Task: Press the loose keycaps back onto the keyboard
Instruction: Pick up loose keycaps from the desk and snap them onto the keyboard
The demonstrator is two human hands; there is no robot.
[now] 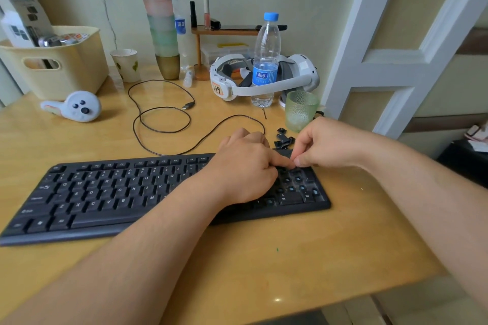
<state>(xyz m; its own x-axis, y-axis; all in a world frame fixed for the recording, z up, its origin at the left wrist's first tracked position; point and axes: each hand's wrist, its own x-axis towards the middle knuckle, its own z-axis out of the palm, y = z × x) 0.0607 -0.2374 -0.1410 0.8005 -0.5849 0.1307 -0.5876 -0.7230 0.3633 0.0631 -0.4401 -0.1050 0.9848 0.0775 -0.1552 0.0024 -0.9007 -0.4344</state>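
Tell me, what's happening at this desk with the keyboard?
A person is putting keys back on a black keyboard. Both hands meet over its number pad at the right end: the left hand presses down with a finger, and the right hand pinches something small beside it, probably a keycap. Several number-pad spots are still bare, and a small pile of loose keycaps waits on the desk just behind the keyboard, by a green glass.

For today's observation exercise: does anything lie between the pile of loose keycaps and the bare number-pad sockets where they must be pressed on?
Nothing visible does. The loose keycaps lie on the table just behind the keyboard, right by its number-pad end. Only the left hand and right hand are over that area, fingertips meeting there.
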